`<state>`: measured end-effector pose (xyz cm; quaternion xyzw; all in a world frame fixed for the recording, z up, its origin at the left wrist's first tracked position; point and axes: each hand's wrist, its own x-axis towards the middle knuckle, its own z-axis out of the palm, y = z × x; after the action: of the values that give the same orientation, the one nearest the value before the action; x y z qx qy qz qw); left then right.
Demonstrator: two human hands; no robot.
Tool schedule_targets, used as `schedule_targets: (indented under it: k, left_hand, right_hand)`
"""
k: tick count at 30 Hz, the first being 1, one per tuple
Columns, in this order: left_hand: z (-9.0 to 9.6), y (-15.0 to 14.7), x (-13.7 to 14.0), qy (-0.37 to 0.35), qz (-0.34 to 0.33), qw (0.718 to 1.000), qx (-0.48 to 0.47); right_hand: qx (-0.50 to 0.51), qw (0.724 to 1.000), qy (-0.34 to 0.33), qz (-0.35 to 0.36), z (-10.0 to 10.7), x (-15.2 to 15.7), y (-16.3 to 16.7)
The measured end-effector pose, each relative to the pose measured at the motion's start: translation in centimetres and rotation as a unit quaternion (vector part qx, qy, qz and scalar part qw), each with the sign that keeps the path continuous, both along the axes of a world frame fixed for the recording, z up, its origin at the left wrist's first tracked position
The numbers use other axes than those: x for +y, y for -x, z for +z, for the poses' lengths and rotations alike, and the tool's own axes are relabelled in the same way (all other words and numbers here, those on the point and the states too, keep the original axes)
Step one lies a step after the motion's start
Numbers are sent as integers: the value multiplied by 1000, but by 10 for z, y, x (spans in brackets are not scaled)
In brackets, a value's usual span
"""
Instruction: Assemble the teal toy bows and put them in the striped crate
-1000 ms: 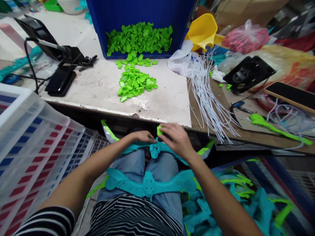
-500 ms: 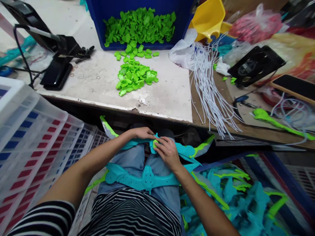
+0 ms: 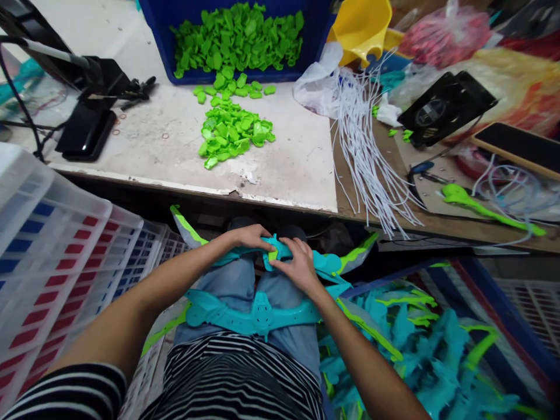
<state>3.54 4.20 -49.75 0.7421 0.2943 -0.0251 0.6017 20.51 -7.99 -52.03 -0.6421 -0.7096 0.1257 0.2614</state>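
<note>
Across my knees lies a teal plastic toy bow [image 3: 326, 263] with green-tipped ends. A small lime-green plastic piece [image 3: 272, 255] sits on its middle block. My left hand [image 3: 254, 237] grips the bow just left of that block, thumb against the green piece. On the other side my right hand [image 3: 299, 263] is closed round the bow, its thumb at the block's lower edge and its fingers over the far side. Closer to my body, a second teal bow [image 3: 262, 318] rests on my lap, its middle block bare of any green piece.
A blue bin [image 3: 157, 49] of lime-green pieces stands on the table [image 3: 161, 157], a loose pile [image 3: 236, 131] before it. White cords [image 3: 363, 146], a black fan [image 3: 446, 108] and a phone [image 3: 520, 149] lie rightward. White crates [image 3: 87, 233] stand left; more teal bows [image 3: 411, 344] fill a bag at right.
My right fingers have moved off the green piece to the bow's far side, leaving the piece more exposed. My left thumb now presses beside it. The view has shifted slightly.
</note>
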Motion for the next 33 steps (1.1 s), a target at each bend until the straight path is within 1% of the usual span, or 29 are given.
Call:
schedule_targets:
  k: [2,4,7,9,12,14,16,19,22,24,30,31,33]
  left_hand:
    - [2,-3,-2,-5,13,1000,26]
    - [4,-5,-3,-16,28,998,50]
    - [5,-6,-5,-5,38,998,50]
    - [6,-6,-5,13,43,998,46]
    - [6,-5,-5,18,47,997,53]
    - [6,-4,-4,22,33,998,44]
    - [6,-5,-4,28,17,999,33]
    - [6,-7,-4,14,28,999,38]
    - [6,-8,-5,-14,49,996,79]
    - [5,-9,-6,-20,56,994,96]
    - [3,-8,-7,-21,66,994,90]
    - [2,-7,-6,-22,64,994,88]
    - [0,-6,-5,-19,39,997,67]
  right_hand:
    - [-14,998,60,-4,2,6,-2]
    - [-17,995,102,-12,4,11,0]
    - [-10,992,122,-23,7,13,3]
    - [5,994,104,-15,8,10,5]
    - [21,999,32,23,7,2,4]
    - [19,999,-9,46,7,-2,1]
    - [23,998,-23,56,7,-4,-4]
    - [46,996,-10,81,8,-2,-12]
    - [38,993,5,109,8,1,-16]
    - [27,994,7,107,7,2,-16]
    - [28,992,20,125,7,2,-12]
    - [31,992,22,121,7,2,-12]
    - [38,993,31,104,7,2,-11]
